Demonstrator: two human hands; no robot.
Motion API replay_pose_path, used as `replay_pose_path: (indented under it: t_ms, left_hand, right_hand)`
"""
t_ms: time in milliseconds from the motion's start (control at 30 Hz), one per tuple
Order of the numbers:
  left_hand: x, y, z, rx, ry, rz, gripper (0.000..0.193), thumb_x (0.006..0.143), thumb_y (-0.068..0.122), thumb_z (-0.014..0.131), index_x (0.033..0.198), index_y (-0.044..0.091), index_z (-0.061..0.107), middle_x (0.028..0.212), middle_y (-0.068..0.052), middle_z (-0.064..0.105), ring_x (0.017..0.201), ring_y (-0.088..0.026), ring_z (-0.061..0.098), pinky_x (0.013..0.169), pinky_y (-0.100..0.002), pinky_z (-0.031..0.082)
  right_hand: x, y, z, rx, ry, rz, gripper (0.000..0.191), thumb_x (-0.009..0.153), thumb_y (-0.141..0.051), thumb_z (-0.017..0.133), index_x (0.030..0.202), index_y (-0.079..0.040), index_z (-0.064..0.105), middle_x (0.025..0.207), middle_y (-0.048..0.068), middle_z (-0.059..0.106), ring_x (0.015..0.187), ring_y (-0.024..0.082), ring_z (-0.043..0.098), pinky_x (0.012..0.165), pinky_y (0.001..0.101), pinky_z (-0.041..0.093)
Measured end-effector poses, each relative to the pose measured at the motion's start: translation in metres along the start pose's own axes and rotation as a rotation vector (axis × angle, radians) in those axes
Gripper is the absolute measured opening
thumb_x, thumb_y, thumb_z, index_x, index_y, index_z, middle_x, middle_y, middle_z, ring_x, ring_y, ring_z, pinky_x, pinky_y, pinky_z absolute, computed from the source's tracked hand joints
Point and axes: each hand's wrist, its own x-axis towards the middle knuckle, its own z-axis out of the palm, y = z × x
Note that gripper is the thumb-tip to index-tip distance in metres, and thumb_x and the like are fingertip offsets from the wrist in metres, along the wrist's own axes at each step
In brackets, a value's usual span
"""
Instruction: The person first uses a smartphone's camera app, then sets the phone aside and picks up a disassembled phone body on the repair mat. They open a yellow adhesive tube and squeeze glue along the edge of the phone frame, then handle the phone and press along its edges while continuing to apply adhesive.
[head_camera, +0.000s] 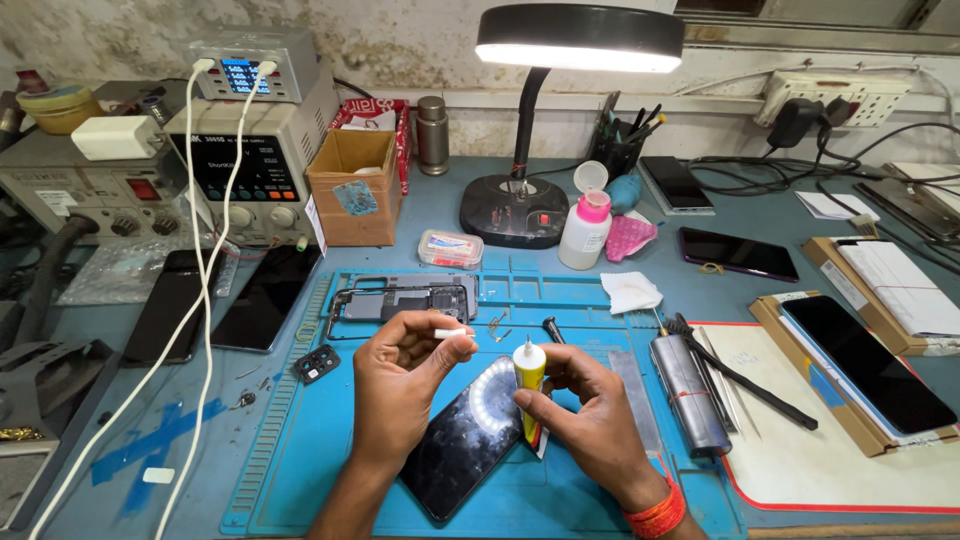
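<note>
My right hand (590, 415) grips a small yellow glue tube (530, 378) upright, its white nozzle pointing up. My left hand (400, 385) pinches a small white cap (452, 333) between thumb and forefinger, a little left of and above the nozzle. Under both hands a black phone (465, 440) lies face up on the blue work mat (300, 440), reflecting the lamp. A phone frame with its back off (400, 300) lies on the mat beyond my left hand.
A black desk lamp (530, 190) stands behind the mat beside a white bottle with a pink collar (585, 232). A cardboard box (352, 185) and power supply units (250, 150) stand at left. Metal tools (690, 385) and more phones (865, 365) lie at right.
</note>
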Motion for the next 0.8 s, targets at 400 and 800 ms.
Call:
replay_pose_path:
  t_ms: [400,800]
  left_hand:
    - [0.001,-0.01,0.005,-0.028,-0.003,0.124,0.018,0.089,0.011,0.079,0.101,-0.003,0.076,0.094,-0.003,0.072,0.082,-0.008,0.067,0.076,-0.024,0.059]
    - [-0.003,0.009,0.021,-0.113,-0.042,0.07,0.027,0.094,0.016,0.074,0.114,-0.003,0.074,0.099,-0.011,0.079,0.093,-0.015,0.075,0.087,-0.031,0.063]
  right_hand:
    - [0.0,-0.002,0.0,-0.012,-0.002,0.018,0.037,0.083,-0.014,0.082,0.116,-0.002,0.07,0.096,0.004,0.076,0.089,0.012,0.072,0.081,0.0297,0.059]
    - [0.0,-0.004,0.0,-0.032,0.001,-0.002,0.036,0.083,-0.013,0.082,0.115,-0.002,0.07,0.098,0.004,0.075,0.09,0.012,0.071,0.082,0.03,0.059]
